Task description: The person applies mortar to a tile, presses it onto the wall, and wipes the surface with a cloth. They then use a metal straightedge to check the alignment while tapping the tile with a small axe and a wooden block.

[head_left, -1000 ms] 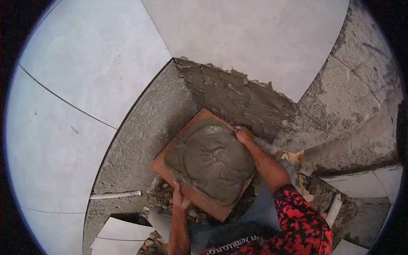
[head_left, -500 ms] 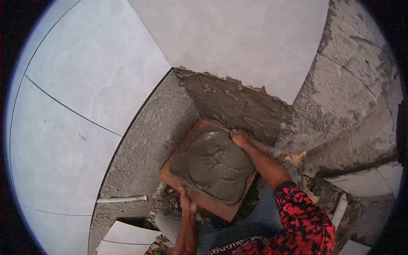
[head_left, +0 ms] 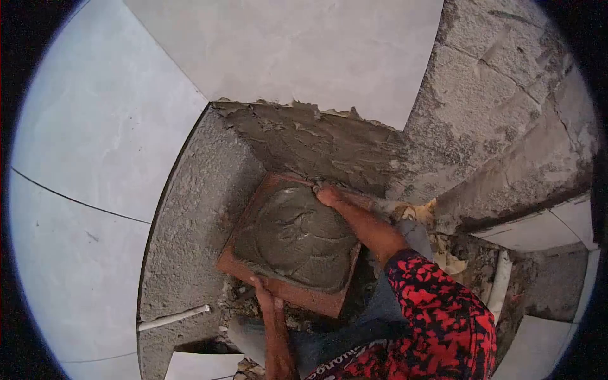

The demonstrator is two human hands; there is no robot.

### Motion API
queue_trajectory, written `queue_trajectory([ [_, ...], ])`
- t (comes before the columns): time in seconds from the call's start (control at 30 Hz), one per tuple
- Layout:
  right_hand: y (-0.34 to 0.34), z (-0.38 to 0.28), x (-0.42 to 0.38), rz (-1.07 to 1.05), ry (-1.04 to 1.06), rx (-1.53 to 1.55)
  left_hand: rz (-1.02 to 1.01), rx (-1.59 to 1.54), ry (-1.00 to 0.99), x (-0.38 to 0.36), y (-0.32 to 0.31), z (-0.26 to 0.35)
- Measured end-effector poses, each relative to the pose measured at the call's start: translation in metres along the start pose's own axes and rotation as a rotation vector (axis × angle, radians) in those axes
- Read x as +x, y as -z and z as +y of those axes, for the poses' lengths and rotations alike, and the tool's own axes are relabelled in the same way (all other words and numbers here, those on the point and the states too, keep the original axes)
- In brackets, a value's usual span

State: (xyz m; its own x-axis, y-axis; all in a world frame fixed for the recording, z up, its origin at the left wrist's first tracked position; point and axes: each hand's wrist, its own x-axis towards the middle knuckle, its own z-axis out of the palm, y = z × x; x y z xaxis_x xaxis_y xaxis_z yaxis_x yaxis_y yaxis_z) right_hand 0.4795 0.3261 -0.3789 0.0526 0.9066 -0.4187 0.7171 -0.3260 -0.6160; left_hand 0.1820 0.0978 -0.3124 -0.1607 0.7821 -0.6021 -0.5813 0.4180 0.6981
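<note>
A square reddish-brown tile (head_left: 329,305) carries a thick, swirled layer of wet grey mortar (head_left: 297,234) on its upper face. My left hand (head_left: 268,297) grips its lower left edge, with the thumb on top and the other fingers mostly hidden beneath. At the tile's upper edge my right hand (head_left: 327,195) is closed round the rim. Just beyond that edge lies a band of spread wet mortar (head_left: 323,142) on the wall, below a large pale tile.
Large pale tiles (head_left: 291,50) cover the wall ahead and on the left. A white pipe (head_left: 174,318) sticks out at lower left, another (head_left: 500,285) stands at lower right. Rough concrete (head_left: 481,95) is at the right. Cut white tile pieces (head_left: 206,366) lie low in view.
The view has shifted, so the wall, tile and both hands appear further left. Both hands have kept their hold on the tile, which looks slightly turned.
</note>
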Motion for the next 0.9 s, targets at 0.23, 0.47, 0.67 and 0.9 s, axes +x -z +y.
queue_trajectory([
  [0.23,-0.032,0.02,0.033,-0.076,0.377,-0.62,0.119,-0.034,-0.057,-0.017,-0.033,0.013],
  [0.47,0.054,-0.051,-0.112,0.048,0.238,0.028,0.128,-0.076,-0.007,-0.015,-0.04,0.021],
  [0.67,0.101,0.005,-0.216,0.257,0.345,0.29,-0.018,-0.192,-0.008,-0.049,-0.089,0.052],
  [0.9,0.093,0.05,-0.289,0.084,-0.172,0.711,-0.135,-0.305,-0.042,-0.049,-0.12,0.062],
])
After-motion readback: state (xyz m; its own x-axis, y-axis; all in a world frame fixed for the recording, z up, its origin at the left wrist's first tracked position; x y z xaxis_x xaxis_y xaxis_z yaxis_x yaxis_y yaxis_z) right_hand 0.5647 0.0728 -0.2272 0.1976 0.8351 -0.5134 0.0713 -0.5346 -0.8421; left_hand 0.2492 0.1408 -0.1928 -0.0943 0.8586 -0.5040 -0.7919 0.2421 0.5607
